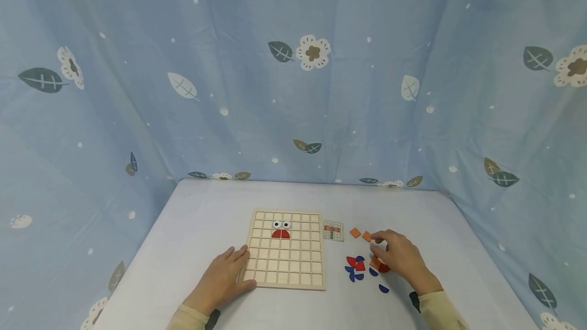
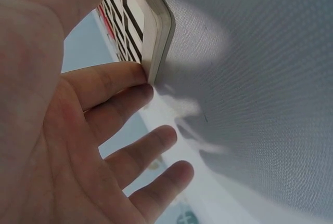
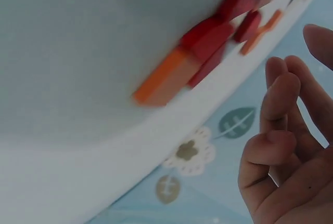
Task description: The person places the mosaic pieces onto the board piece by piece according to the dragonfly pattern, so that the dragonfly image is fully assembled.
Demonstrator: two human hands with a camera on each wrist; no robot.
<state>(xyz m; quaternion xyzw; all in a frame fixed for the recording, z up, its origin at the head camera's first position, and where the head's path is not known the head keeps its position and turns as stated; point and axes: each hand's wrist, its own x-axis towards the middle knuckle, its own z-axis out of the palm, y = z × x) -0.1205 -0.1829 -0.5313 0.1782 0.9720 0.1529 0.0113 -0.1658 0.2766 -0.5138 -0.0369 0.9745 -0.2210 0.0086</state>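
Observation:
A wooden grid board [image 1: 284, 271] lies on the table, bearing two eye tiles [image 1: 282, 224] and two red rounded pieces [image 1: 281, 234]. My left hand [image 1: 222, 279] rests at its near left corner, the fingertips touching the edge; in the left wrist view the fingers [image 2: 140, 154] are fairly straight and spread. My right hand [image 1: 403, 256] hovers over the loose pieces at the right, beside an orange square [image 1: 367, 236]. Its thumb and fingers are apart with nothing between them, loosely bent in the right wrist view. Under that hand a red piece [image 1: 384, 268] is partly hidden.
A small pattern card [image 1: 333, 230] lies right of the board. Another orange square [image 1: 355, 232] is near it. Several blue half-round pieces [image 1: 383, 289] and red pieces [image 1: 360, 266] are scattered closer to me. A blue patterned curtain [image 1: 293, 116] surrounds the white table [image 1: 220, 200].

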